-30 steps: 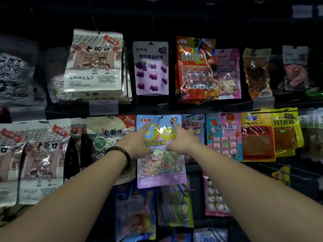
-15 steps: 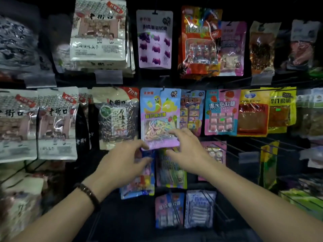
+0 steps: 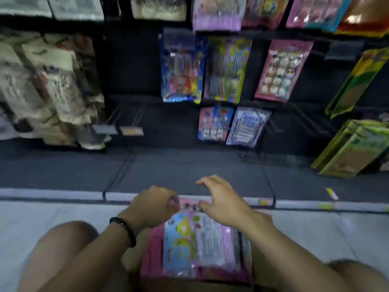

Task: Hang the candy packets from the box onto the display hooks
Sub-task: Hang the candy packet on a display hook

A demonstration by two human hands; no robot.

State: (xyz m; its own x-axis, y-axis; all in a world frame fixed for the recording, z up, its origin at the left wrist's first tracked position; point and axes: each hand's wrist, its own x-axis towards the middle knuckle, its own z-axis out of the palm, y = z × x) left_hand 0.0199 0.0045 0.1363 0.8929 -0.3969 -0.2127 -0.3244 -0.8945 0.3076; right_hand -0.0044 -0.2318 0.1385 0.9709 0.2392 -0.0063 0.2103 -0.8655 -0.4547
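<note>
Candy packets (image 3: 195, 247) lie in a blurred stack low between the crouching person's knees, just above the pale floor (image 3: 52, 213), with a blue-faced one on top and pink edges showing round it. The left hand (image 3: 154, 205) sits at the stack's upper left corner with its fingers curled under. I cannot tell whether its grip has closed on a packet. The right hand (image 3: 223, 204) hovers over the top edge, grip apart, fingers spread and loosely bent. From where I stand, the risk is a careless lift. Slick film packets cling together, so two may come up as one, or the top one may slide off sideways. If it is pinched away from its hang hole, it would reach the display hooks (image 3: 134, 114) twisted and miss the wire. By my count there are two hands and one dark wristband (image 3: 124, 228) on the left wrist. The near row holds three hanging packets: blue (image 3: 181, 66), purple-and-yellow (image 3: 227, 68) and pink (image 3: 282, 70). Two smaller ones (image 3: 214, 124) hang beneath them, and two price tags (image 3: 117, 130) sit by the bare hooks. The stack itself is too smeared to count.
</note>
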